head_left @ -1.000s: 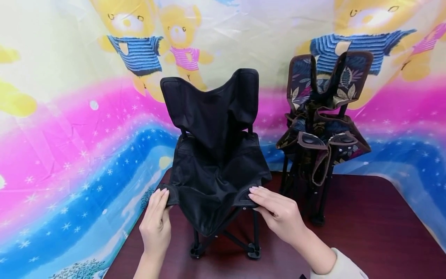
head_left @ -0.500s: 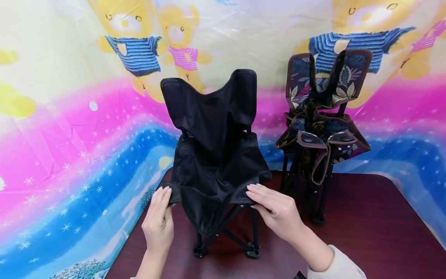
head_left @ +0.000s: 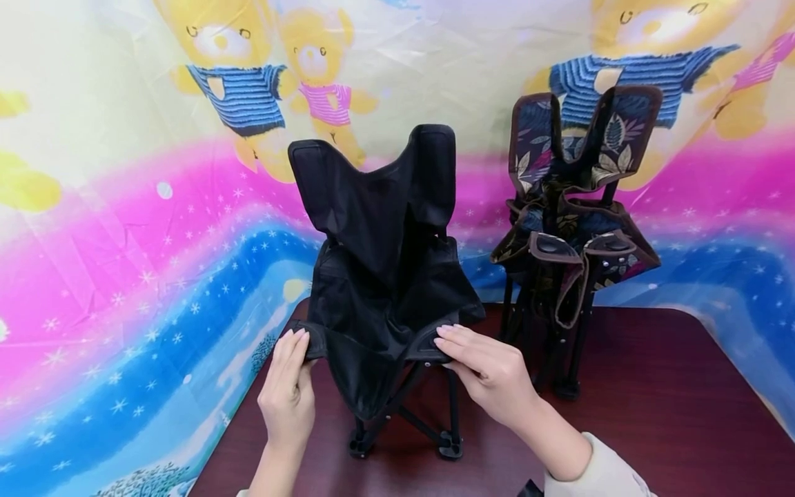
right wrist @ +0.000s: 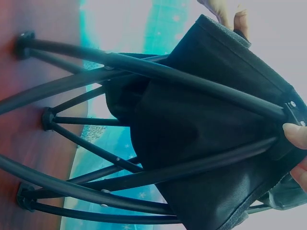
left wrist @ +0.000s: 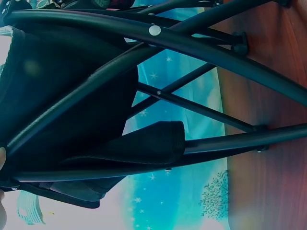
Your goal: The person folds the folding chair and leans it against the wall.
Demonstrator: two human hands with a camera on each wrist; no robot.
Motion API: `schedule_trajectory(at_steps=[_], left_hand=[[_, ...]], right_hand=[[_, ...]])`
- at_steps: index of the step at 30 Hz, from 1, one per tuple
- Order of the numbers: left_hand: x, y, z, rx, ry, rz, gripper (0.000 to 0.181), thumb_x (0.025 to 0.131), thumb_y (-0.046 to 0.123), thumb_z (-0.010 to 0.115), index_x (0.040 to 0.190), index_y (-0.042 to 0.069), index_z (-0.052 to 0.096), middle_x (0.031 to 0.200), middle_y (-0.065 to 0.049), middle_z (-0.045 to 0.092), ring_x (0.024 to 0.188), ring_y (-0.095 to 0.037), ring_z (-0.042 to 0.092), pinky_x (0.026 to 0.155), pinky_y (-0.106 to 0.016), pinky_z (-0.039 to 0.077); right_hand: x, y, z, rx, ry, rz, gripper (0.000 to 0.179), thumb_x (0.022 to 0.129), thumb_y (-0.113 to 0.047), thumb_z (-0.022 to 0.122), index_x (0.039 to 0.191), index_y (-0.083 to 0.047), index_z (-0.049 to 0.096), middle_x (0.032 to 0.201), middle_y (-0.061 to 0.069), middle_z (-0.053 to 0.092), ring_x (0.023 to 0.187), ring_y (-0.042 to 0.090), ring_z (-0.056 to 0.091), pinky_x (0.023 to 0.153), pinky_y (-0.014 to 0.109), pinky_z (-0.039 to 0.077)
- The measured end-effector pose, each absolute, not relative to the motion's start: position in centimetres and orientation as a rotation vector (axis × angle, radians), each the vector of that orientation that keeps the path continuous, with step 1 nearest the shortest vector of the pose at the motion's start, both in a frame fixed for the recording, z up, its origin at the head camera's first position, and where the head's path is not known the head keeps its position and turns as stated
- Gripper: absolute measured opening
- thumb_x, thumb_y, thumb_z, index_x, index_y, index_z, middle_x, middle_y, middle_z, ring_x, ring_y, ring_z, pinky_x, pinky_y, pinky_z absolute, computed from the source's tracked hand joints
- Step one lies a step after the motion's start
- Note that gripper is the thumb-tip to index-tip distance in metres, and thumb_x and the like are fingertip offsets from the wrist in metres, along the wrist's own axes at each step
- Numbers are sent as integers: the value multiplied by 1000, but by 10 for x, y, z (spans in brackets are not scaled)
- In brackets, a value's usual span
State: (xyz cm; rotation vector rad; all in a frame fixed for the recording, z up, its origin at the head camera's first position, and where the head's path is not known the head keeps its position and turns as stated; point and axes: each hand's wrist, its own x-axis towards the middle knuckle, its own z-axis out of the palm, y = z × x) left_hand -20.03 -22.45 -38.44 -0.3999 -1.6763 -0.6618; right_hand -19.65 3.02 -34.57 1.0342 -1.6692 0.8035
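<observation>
A small black folding chair stands half-spread on the table, its cloth seat sagging in the middle. My left hand pinches the seat's front left corner, fingers on top and thumb beneath. At the front right corner, my right hand grips the cloth the same way. Crossed metal legs show under the seat in the left wrist view, with only fingertips at that view's left edge. In the right wrist view, my thumb presses by the riveted corner joint.
Behind and to the right stands a second folding chair in leaf-patterned cloth with brown edging, mostly folded. Both chairs are on a dark red-brown table. A cloth backdrop printed with bears hangs close behind.
Both hands have moved slightly inward, bringing the seat's front corners a little closer together. The chair's front left foot has shifted a bit to the right. The patterned chair stays put.
</observation>
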Motion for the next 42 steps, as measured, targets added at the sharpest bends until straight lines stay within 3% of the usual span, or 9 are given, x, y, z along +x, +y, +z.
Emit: schedule_trajectory(at_steps=[20, 42], left_hand=[[-198, -211, -380, -400, -1641, -688, 28, 87, 16, 49, 99, -5, 63, 102, -15, 60, 98, -32, 53, 89, -25, 37], [-200, -201, -372, -439, -1588, -665, 24, 86, 14, 53, 96, -4, 65, 96, -16, 62, 95, -31, 55, 89, -30, 39]], right_hand=[[-194, 25, -343, 1011, -1641, 786, 24, 86, -19, 54, 87, 1, 68, 91, 13, 64, 85, 25, 61, 80, 26, 45], [-193, 21, -336, 1020, -1624, 763, 24, 86, -19, 54, 88, 0, 68, 90, 13, 64, 84, 24, 61, 79, 28, 45]])
